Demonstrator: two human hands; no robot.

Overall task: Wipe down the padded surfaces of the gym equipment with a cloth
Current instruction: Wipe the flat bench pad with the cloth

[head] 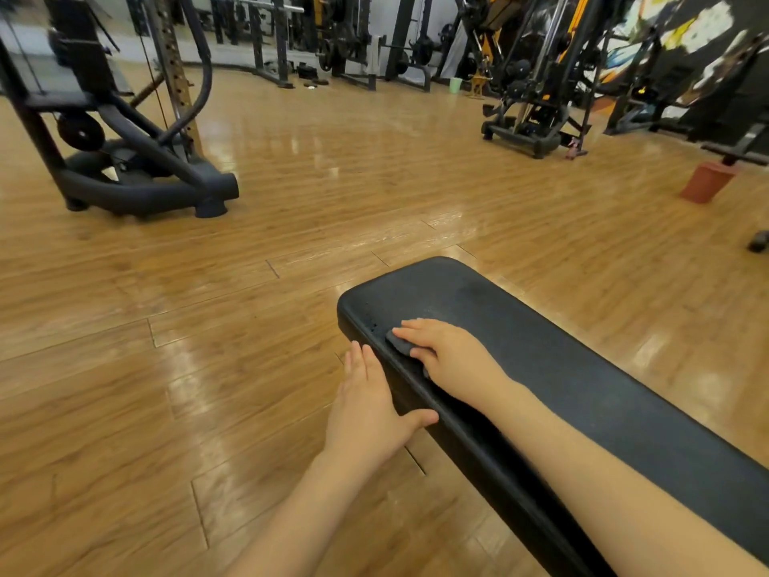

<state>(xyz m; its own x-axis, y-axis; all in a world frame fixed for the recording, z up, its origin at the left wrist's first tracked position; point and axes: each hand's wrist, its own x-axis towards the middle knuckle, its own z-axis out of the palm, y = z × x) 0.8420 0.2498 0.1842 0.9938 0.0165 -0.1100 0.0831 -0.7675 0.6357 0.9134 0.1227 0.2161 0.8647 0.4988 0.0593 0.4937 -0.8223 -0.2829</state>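
A long black padded bench (pixel 561 368) runs from the lower right toward the middle of the view. My right hand (pixel 447 356) lies flat on a small dark grey cloth (pixel 400 344) and presses it onto the pad near the bench's left edge, close to its far end. Most of the cloth is hidden under the palm. My left hand (pixel 366 406) rests flat against the bench's left side with its fingers straight; the thumb touches the side of the pad.
Shiny wooden floor (pixel 249 326) surrounds the bench. A black machine base (pixel 145 181) stands at the left, weight racks (pixel 532 97) at the back right, a red bin (pixel 707 181) at the right, and a small green bin (pixel 455 85) far back.
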